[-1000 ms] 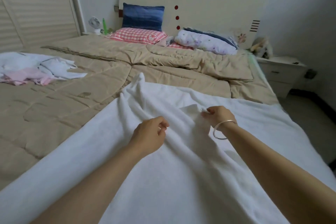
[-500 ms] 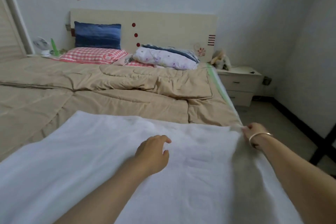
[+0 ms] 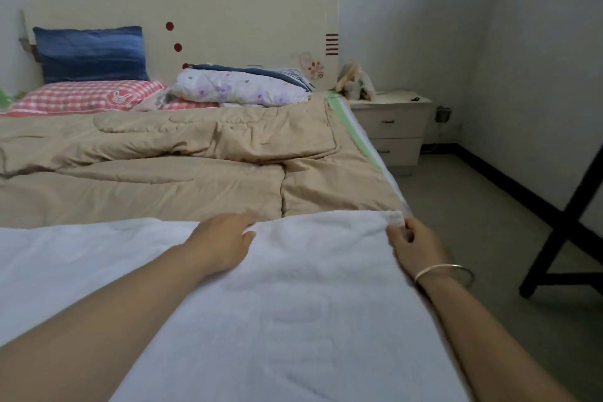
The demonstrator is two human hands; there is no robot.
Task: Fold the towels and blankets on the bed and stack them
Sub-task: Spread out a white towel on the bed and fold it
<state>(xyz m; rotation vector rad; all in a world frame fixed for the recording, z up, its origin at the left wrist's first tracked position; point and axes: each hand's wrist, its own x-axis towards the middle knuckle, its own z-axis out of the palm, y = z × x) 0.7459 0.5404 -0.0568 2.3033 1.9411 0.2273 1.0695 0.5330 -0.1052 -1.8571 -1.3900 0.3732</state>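
Right now I see a white towel (image 3: 293, 303) spread flat over the foot of the bed, on the tan quilt (image 3: 163, 189), its pile thick and its far edge running straight across. My left hand (image 3: 225, 241) lies flat on that edge with fingers straight, and my right hand (image 3: 412, 246), a bangle (image 3: 443, 272) at the wrist, pinches the far right corner. The towel's near and left parts run out of frame, my forearms cover some of it, and a raised pattern in its middle is too faint to read.
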